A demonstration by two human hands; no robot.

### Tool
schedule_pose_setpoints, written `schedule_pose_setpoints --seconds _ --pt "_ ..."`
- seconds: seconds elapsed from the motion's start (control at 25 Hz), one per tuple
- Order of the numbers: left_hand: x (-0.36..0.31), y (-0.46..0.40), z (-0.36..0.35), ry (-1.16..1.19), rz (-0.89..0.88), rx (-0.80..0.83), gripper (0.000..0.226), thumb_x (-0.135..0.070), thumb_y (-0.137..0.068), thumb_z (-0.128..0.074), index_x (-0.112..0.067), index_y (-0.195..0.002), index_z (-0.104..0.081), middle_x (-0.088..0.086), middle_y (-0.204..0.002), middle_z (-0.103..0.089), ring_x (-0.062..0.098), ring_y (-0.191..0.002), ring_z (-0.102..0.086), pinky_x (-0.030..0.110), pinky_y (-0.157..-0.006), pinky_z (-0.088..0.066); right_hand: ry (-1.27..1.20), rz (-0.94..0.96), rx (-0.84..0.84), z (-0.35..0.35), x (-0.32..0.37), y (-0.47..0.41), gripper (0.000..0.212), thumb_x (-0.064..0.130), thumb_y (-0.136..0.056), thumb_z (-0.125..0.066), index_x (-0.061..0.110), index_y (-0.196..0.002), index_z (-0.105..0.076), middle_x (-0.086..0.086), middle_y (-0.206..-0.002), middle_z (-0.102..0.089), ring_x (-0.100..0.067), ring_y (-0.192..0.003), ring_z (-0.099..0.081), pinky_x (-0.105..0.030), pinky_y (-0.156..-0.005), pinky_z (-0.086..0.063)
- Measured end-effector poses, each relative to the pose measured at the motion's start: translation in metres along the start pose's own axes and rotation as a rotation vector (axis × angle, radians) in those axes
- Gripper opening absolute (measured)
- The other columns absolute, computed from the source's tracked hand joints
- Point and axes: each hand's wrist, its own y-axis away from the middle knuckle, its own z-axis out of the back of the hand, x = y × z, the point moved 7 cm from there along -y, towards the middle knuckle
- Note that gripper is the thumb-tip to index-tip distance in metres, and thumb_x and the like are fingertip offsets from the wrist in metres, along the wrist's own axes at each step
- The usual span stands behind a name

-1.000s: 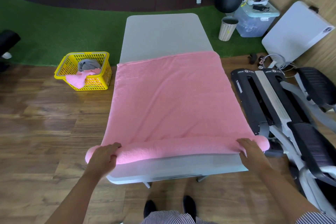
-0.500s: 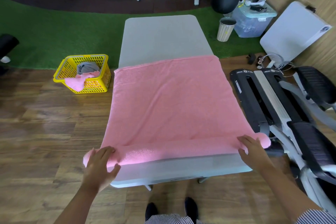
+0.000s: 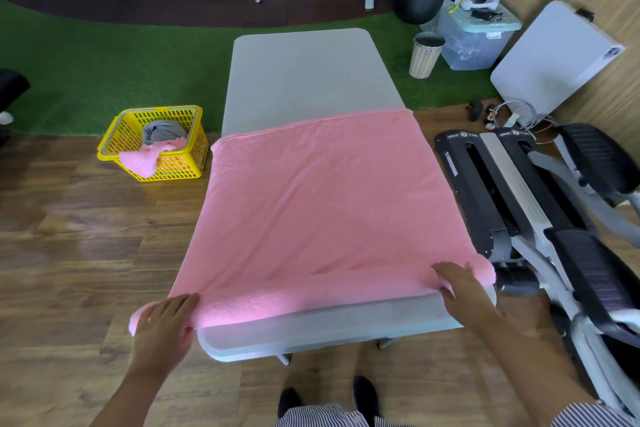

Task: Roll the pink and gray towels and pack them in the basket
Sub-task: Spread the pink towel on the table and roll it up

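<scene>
A large pink towel (image 3: 322, 198) lies spread over the near half of a grey table (image 3: 308, 73), its near edge wound into a low roll (image 3: 311, 298) running left to right. My left hand (image 3: 162, 326) rests on the roll's left end, which hangs past the table's corner, fingers straight. At the right end my right hand (image 3: 460, 288) presses on the roll with fingers extended. A yellow basket (image 3: 187, 163) stands on the floor to the left, holding a gray towel (image 3: 162, 132) and a small pink towel (image 3: 145, 159) draped over its rim.
A black and silver exercise machine (image 3: 512, 204) stands close along the table's right side. Beyond the table lie green turf, a striped bin (image 3: 426, 55), a clear storage box (image 3: 474, 38) and a folded white table (image 3: 554, 59). Wooden floor surrounds the basket.
The roll has been pushed forward along the towel and the towel's far edge has slid nearer. Both hands have stayed on the roll's ends, the left one shifting to flatter fingers.
</scene>
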Motion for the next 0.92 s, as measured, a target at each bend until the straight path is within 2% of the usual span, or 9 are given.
schedule_pose_setpoints --seconds 0.16,0.28,0.4,0.52,0.6,0.72,0.84,0.92 --pt "-0.003 -0.004 -0.001 -0.008 0.008 -0.022 0.052 -0.025 -0.064 -0.038 -0.011 -0.104 -0.068 0.003 -0.098 -0.071 0.028 -0.084 -0.069 0.052 -0.075 -0.052 0.084 -0.003 0.068 0.006 -0.004 0.001 0.041 0.004 -0.084 -0.054 0.007 -0.124 -0.054 -0.007 -0.126 -0.056 -0.023 -0.122 -0.047 -0.030 -0.113 0.002" --pt "-0.011 -0.013 0.002 0.009 0.015 -0.027 0.051 -0.013 -0.056 -0.046 -0.010 -0.101 -0.071 0.004 -0.096 -0.072 0.031 -0.081 -0.069 0.055 -0.075 -0.053 0.084 -0.036 0.101 0.012 -0.009 0.001 0.037 0.011 -0.087 -0.054 0.006 -0.124 -0.053 -0.005 -0.125 -0.055 -0.021 -0.122 -0.046 -0.033 -0.115 0.001" --pt "-0.014 -0.018 0.007 0.020 0.012 -0.016 0.052 -0.008 -0.049 -0.051 -0.010 -0.097 -0.073 0.003 -0.090 -0.072 0.031 -0.079 -0.069 0.054 -0.075 -0.052 0.077 0.043 -0.023 0.019 -0.002 0.003 0.038 0.006 -0.081 -0.061 0.005 -0.119 -0.055 -0.008 -0.119 -0.056 -0.028 -0.117 -0.049 -0.038 -0.112 -0.013" --pt "-0.015 -0.020 0.007 0.069 -0.004 -0.002 0.053 -0.012 -0.055 -0.050 -0.014 -0.105 -0.067 0.000 -0.097 -0.071 0.028 -0.086 -0.068 0.050 -0.079 -0.050 0.163 0.052 -0.088 0.017 -0.006 0.004 0.038 0.003 -0.080 -0.060 0.007 -0.118 -0.059 -0.009 -0.117 -0.059 -0.028 -0.114 -0.053 -0.050 -0.111 -0.024" --pt "-0.018 -0.019 0.010 0.117 0.013 -0.033 0.048 -0.014 -0.060 -0.049 -0.013 -0.108 -0.059 0.000 -0.104 -0.066 0.027 -0.092 -0.064 0.050 -0.084 -0.048 0.173 0.048 -0.040 0.010 -0.010 0.006 0.044 0.008 -0.081 -0.061 0.008 -0.125 -0.055 -0.007 -0.124 -0.056 -0.026 -0.119 -0.050 -0.051 -0.112 -0.021" --pt "-0.030 -0.017 0.007 0.112 -0.007 -0.074 0.042 -0.027 -0.070 -0.043 -0.011 -0.106 -0.059 0.004 -0.106 -0.064 0.025 -0.098 -0.059 0.055 -0.090 -0.048 0.191 0.072 0.029 0.005 -0.012 0.008 0.056 0.012 -0.075 -0.067 0.009 -0.129 -0.051 -0.006 -0.127 -0.054 -0.025 -0.122 -0.047 -0.042 -0.114 -0.011" --pt "-0.036 -0.014 -0.006 0.052 -0.034 -0.029 0.051 -0.036 -0.072 -0.043 -0.010 -0.111 -0.062 0.003 -0.109 -0.067 0.024 -0.101 -0.064 0.057 -0.099 -0.042 0.186 0.042 0.014 0.011 -0.013 0.005 0.048 0.010 -0.079 -0.063 0.010 -0.126 -0.054 -0.006 -0.124 -0.058 -0.024 -0.120 -0.049 -0.033 -0.113 -0.004" --pt "-0.035 -0.011 -0.010 0.026 -0.049 -0.003 0.055 -0.038 -0.066 -0.055 -0.011 -0.114 -0.061 0.002 -0.111 -0.066 0.022 -0.103 -0.063 0.056 -0.102 -0.038 0.206 0.024 0.054 0.013 -0.010 0.000 0.043 0.017 -0.084 -0.058 0.012 -0.127 -0.053 -0.003 -0.127 -0.057 -0.021 -0.122 -0.048 -0.030 -0.115 -0.003"
